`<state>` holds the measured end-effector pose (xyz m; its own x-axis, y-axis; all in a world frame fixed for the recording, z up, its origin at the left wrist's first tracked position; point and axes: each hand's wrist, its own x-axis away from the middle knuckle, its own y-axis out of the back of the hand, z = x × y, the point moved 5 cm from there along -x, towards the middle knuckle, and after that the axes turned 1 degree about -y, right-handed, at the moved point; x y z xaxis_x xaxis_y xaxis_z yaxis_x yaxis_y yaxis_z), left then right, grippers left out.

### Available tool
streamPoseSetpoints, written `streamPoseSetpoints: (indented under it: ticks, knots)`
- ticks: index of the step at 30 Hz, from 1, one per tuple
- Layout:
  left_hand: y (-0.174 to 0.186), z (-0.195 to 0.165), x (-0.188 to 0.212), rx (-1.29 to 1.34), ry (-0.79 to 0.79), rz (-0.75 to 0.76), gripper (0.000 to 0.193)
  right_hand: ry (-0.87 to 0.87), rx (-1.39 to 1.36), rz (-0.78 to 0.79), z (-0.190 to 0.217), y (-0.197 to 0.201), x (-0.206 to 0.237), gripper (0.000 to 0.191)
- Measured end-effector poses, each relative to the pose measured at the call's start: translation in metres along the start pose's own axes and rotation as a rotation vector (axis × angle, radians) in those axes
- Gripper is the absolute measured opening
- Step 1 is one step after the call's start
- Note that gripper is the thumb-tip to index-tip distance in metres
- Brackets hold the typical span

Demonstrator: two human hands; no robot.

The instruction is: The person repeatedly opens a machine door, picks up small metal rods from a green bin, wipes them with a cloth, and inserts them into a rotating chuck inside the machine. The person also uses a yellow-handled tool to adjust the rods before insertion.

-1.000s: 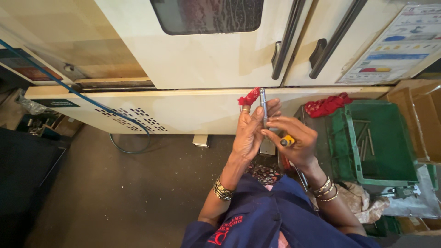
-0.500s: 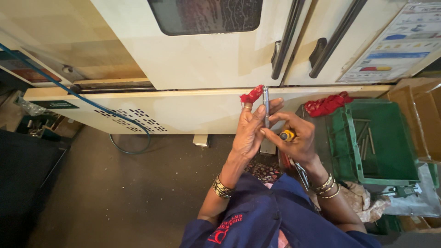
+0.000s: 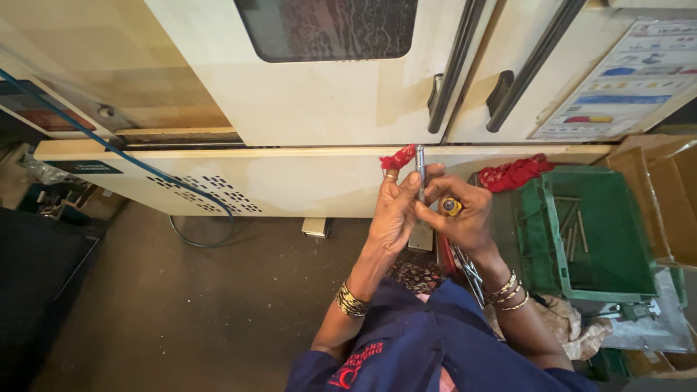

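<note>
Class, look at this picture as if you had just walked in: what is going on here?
A person in a blue work jacket holds a thin metal rod upright in the left hand, along with a scrap of red cloth. The right hand grips a small yellow-tipped tool beside the rod. A green crate holding more metal rods sits on the person's right, in front of a cream-coloured machine.

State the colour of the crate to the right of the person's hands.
Green; the crate shows best in the head view, the only one given.
</note>
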<state>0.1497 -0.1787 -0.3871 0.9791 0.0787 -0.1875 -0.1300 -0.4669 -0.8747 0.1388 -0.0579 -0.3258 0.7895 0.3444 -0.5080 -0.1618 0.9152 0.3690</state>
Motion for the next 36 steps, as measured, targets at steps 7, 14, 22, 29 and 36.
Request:
streamPoseSetpoints:
  ticks: [7, 14, 22, 29, 36]
  knots:
    - [0.003, -0.001, -0.003, -0.045, -0.025, -0.018, 0.056, 0.065, -0.058, 0.011, -0.003, -0.004, 0.003, 0.016]
    - [-0.012, -0.017, -0.001, -0.176, -0.080, 0.031, 0.057, -0.099, -0.078, -0.035, -0.010, 0.003, 0.005, 0.028]
    - [-0.023, -0.015, 0.006, -0.193, -0.054, 0.113, 0.056, -0.284, -0.373, 0.077, -0.024, -0.003, 0.013, 0.019]
    - [-0.008, -0.028, 0.004, -0.217, -0.043, 0.023, 0.060, -0.308, -0.315, 0.382, -0.046, -0.019, 0.027, 0.019]
    - [-0.012, -0.033, 0.009, -0.274, -0.138, 0.023, 0.057, -0.166, -0.118, 0.018, -0.013, 0.033, 0.012, 0.032]
